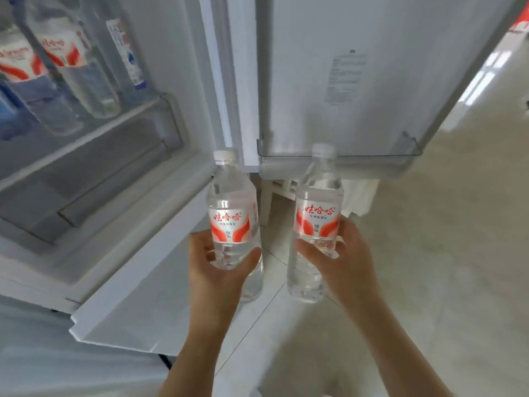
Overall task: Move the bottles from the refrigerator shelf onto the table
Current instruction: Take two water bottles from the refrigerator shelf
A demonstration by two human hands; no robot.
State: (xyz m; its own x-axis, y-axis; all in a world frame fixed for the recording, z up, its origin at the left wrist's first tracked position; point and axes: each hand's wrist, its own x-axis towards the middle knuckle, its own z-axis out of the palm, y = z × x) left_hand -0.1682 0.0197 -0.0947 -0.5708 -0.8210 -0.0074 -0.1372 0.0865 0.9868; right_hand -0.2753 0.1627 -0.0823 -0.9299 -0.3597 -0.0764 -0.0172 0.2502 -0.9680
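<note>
A pale tiled floor [429, 267] spreads under the scene, with an open white refrigerator [143, 253] filling the left side and its door [357, 67] swung out across the upper middle. The door's inner face carries a small printed sticker [345, 77] and, at its lower edge, a clear door bin [337, 154].

In front of the refrigerator's lower edge, the person holds two water bottles upright, side by side and slightly apart. The left hand [220, 270] wraps around the lower half of the left bottle [230, 224], thumb on the right side and fingertips showing through the clear plastic on the left. The right hand [340, 259] grips the right bottle [316, 224] just below its label, thumb lying across the front. Both bottles have white caps, clear contents and a white label with red swooshes and red characters. They hang above the floor, outside the refrigerator, between its body and the door.

Inside, on the refrigerator shelf [94, 124] at upper left, more bottles remain lying tilted: two with the same red and white label [65, 53], and a slimmer bottle with a blue and white label [126, 55] to their right. That part of the view is blurred.
</note>
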